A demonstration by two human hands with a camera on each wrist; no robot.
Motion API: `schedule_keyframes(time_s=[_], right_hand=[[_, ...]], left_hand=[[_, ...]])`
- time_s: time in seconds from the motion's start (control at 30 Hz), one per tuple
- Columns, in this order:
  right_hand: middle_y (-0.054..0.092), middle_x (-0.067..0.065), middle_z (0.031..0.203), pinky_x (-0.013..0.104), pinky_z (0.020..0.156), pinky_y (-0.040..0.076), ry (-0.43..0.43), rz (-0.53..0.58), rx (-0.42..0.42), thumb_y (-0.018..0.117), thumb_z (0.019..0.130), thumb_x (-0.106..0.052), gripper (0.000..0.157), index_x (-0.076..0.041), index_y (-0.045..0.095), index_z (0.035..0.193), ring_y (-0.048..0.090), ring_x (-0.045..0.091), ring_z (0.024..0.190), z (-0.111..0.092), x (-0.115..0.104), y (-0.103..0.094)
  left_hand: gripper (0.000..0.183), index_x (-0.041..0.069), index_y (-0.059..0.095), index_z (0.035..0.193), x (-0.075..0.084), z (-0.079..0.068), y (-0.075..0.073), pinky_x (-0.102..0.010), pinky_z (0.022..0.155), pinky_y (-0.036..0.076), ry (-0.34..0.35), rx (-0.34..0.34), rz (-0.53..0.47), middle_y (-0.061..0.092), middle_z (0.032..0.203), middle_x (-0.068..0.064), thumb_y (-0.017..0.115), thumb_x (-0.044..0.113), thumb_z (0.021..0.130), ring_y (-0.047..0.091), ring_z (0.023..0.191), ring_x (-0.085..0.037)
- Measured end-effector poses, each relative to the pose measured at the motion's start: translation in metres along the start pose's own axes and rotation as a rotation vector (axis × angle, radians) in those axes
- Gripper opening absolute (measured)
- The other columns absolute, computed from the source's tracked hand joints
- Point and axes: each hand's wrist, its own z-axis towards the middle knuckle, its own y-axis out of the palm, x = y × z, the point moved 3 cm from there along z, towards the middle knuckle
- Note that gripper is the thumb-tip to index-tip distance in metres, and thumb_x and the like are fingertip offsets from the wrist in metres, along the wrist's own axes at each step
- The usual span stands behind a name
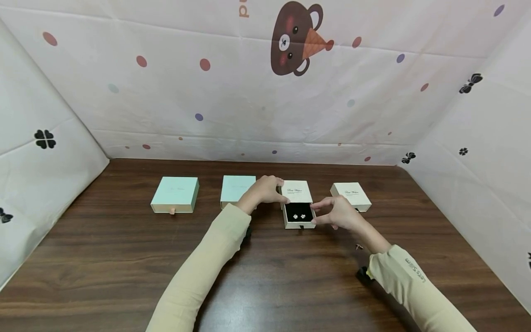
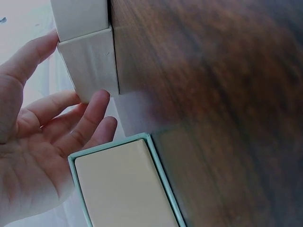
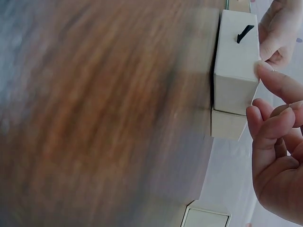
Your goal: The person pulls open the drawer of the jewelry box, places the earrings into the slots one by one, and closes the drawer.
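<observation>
A small white drawer-style jewelry box (image 1: pixel 295 190) stands mid-table with its drawer (image 1: pixel 292 225) partly out towards me. Two flower-shaped stud earrings (image 1: pixel 299 216) lie on the black pad inside. My left hand (image 1: pixel 264 190) holds the outer sleeve at its left side, thumb near the front and index finger towards the back. In the left wrist view its other fingers are apart from the box. On the drawer's right side, my right hand (image 1: pixel 338 213) has its thumb near the front corner and a fingertip by the sleeve. A black pull tab (image 3: pixel 245 34) shows on the drawer front.
A mint box (image 1: pixel 227 186) stands just left of my left hand, partly covered by it. Another mint box (image 1: pixel 174 191) is farther left. Behind my right hand sits a second white box (image 1: pixel 350 194). A small brownish item (image 1: pixel 359 247) lies near my right wrist.
</observation>
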Motion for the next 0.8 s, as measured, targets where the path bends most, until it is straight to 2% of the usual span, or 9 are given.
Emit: schedule_keyframes(time_s=[0.53,0.8], right_hand=[[0.066,0.008,0.097,0.028,0.040,0.042,-0.005,-0.052,0.014,0.082,0.065,-0.020,0.043,-0.007,0.069,0.104,0.040,0.008,0.036,0.0032,-0.0021,0.0005],[0.065,0.011,0.100,0.027,0.040,0.042,-0.010,-0.043,0.062,0.082,0.065,-0.019,0.043,-0.006,0.069,0.104,0.041,0.009,0.035,0.0075,0.0010,-0.0008]], left_hand=[[0.064,0.005,0.048,0.132,-0.0008,0.0000,-0.0002,-0.035,0.101,0.035,0.014,-0.012,0.004,0.040,0.141,-0.004,0.069,0.035,0.080,0.036,0.129,-0.023],[0.064,0.006,0.047,0.133,-0.0006,0.0000,0.0000,-0.036,0.102,0.034,0.024,-0.025,0.017,0.038,0.142,-0.005,0.068,0.036,0.081,0.034,0.130,-0.023]])
